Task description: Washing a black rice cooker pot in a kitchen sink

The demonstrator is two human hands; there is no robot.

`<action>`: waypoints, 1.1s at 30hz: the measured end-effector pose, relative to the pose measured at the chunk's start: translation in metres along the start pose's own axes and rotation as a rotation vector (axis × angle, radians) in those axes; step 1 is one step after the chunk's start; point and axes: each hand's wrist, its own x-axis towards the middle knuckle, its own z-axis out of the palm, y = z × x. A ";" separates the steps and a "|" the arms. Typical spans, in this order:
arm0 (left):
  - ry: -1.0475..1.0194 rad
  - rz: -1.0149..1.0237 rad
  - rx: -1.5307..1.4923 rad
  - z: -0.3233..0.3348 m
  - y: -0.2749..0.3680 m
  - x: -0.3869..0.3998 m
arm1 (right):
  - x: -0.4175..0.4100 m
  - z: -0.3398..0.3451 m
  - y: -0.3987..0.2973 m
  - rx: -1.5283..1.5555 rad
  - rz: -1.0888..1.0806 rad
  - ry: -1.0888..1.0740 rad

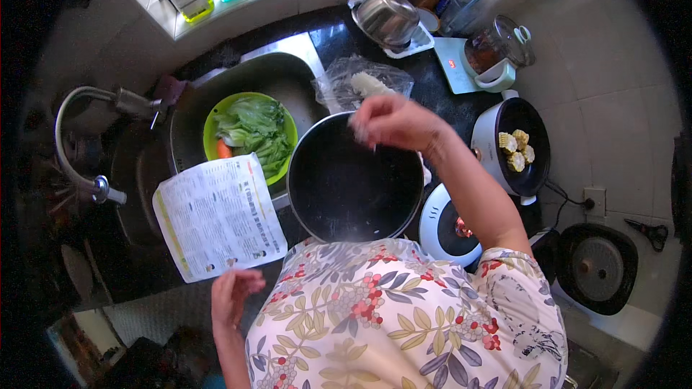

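A large dark pot or pan [351, 189] with a pale rim lies before me, a few white specks inside. Above its upper right edge is my right hand [392, 121], blurred, fingers pinched together; what they hold, if anything, cannot be made out. Just beyond, white food in shreds or a lump [369, 84] rests on a clear plastic bag [331, 89]. My left hand [233, 294] hovers with loosely curled fingers near the lower edge of a printed paper sheet [221, 219]. A green bowl [210, 143] in the sink holds leafy lettuce [259, 129] and a carrot [223, 149].
An electric pot [486, 143] with corn pieces [517, 146] stands right, near a round white hotplate [435, 227]. Behind it, a glass jug [484, 54] sits on a kitchen scale [451, 65]. The faucet [65, 140] arches left; a steel bowl [386, 19] lies at the back.
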 end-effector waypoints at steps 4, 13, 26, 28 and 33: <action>0.139 -0.239 0.013 -0.044 -0.058 -0.020 | 0.006 -0.053 -0.031 -0.018 -0.291 0.462; 0.311 -0.156 -0.049 -0.053 -0.131 -0.009 | 0.016 -0.128 0.075 -1.124 -0.509 0.856; 0.395 -0.216 -0.223 -0.065 -0.123 0.006 | 0.003 -0.126 0.059 -1.489 -0.461 0.787; 0.420 -0.243 -0.179 -0.064 -0.123 0.008 | 0.001 -0.122 0.046 -1.560 -0.154 0.712; 0.392 -0.217 -0.094 -0.058 -0.123 0.010 | 0.006 -0.119 0.026 -0.863 -0.050 0.597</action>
